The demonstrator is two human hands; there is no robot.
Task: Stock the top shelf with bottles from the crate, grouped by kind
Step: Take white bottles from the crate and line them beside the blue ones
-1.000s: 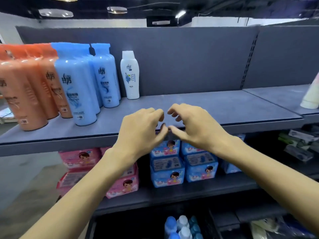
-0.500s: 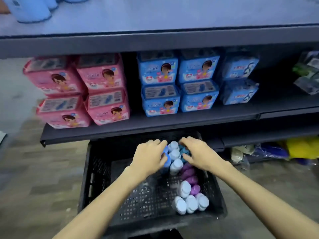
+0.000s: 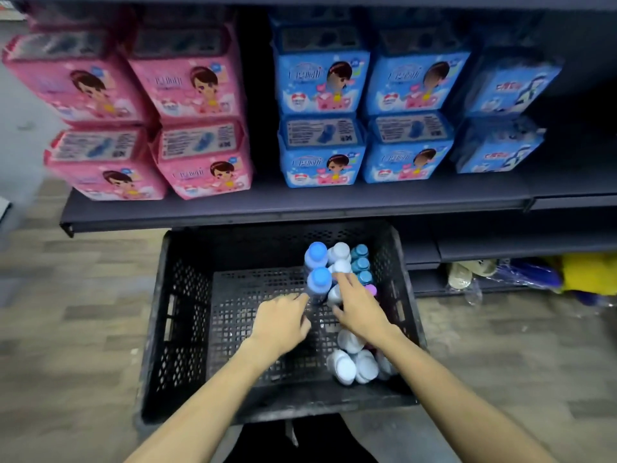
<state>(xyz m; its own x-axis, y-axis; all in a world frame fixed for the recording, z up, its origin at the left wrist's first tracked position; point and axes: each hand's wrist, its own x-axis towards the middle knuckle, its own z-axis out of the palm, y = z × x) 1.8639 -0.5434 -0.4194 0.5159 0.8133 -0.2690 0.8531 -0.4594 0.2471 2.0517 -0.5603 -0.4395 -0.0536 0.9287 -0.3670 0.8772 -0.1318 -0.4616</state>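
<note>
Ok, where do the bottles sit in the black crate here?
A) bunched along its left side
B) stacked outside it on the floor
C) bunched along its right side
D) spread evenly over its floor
C: the bottles are crowded against the right wall of the crate, from far corner to near corner, while the left part of its mesh floor is bare.

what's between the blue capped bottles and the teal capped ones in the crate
White-capped bottles, upright in the crate, as the head view shows.
</note>
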